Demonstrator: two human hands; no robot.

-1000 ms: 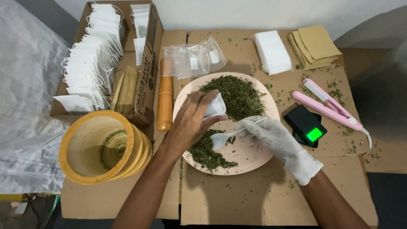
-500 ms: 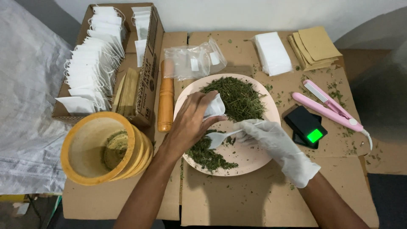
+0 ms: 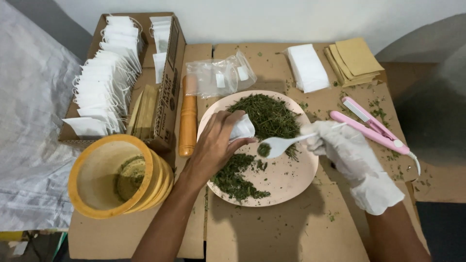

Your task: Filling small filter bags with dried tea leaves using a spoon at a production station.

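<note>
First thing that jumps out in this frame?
The pink plate of dried green herbs at centre: the bare left hand holds a small white bag over it, while the gloved right hand brings a white spoon with herbs toward it. At far left, a cardboard box packed with filled white bags stands out.

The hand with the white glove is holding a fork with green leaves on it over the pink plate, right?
Not quite: it is a white spoon, not a fork. The head view shows the gloved right hand holding it, with a little heap of dried green leaves in its bowl, over the pink plate.
</note>
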